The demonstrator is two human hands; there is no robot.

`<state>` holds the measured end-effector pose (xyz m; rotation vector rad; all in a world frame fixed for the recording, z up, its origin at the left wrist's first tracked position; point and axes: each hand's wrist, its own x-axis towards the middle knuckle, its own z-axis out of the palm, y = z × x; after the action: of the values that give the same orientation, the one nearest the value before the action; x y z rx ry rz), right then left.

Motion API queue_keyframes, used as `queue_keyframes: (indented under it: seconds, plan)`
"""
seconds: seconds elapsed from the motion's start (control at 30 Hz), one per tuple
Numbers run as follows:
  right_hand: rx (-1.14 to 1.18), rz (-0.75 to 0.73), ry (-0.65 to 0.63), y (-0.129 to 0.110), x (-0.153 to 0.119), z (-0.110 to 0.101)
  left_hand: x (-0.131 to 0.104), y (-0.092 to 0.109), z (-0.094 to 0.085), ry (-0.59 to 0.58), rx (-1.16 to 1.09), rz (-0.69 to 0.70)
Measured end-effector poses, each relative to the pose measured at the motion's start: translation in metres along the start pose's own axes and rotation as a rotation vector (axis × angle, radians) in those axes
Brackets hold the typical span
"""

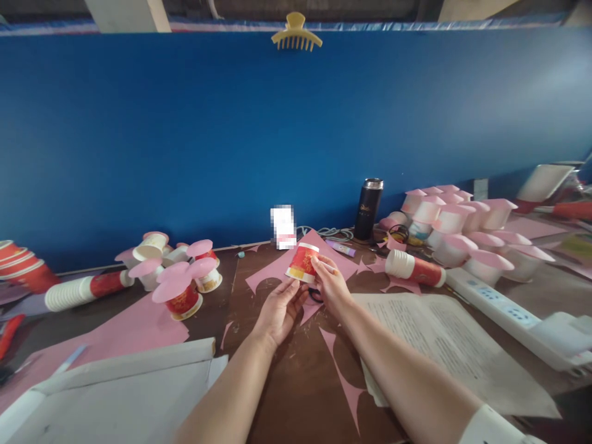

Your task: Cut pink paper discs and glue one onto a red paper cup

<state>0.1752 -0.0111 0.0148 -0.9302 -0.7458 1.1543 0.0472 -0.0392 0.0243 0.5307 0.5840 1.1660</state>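
- I see one red paper cup (301,264) in hand, over the middle of the desk (287,394), near the pink paper sheet (263,271) with curved cut-outs
- Its red wall carries a gold pattern, with a golden-yellow band near the wider end and a white rim below that; it is mouth-down and slightly tilted, the narrow end up
- My right hand (333,285) has its fingers closed on the cup's right side
- My left hand (278,313) has its fingers partly curled, the tips at the lower rim; I cannot tell whether they pinch it or only steady it
- Just under the cup, between the hands, I make out a dark loop (315,295), mostly hidden
- Toward me I have a bare brown strip of desk, bounded on the left by a white cardboard box (124,401) and on the right by a printed sheet (444,345); a thin pink offcut (345,379) lies along it
- Leftward, room runs to the cups with pink discs (187,303)
- Rightward, the cup stack (419,270) lies on its side, close to the end of the power strip (493,302)
- Behind, the purple glue stick (341,248) and black thermos (369,213) stand between me and the blue partition (208,135), which closes off the far edge
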Motion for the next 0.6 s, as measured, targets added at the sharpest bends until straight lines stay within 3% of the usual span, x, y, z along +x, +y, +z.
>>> queue_keyframes:
  seconds: [0.23, 0.4, 0.6]
  plan:
    - [-0.086, 0.008, 0.008, 0.0024, -0.0033, 0.0004, 0.0002, -0.0009, 0.0009, 0.021, 0.002, -0.005]
    - [-0.087, -0.033, 0.007, 0.0016, -0.0039, 0.0014, -0.0027, 0.0007, 0.0040, -0.031, -0.008, -0.009]
    - [0.088, 0.041, -0.114, -0.0010, -0.0075, 0.0083, -0.0063, 0.0019, 0.0085, -0.085, -0.022, 0.008]
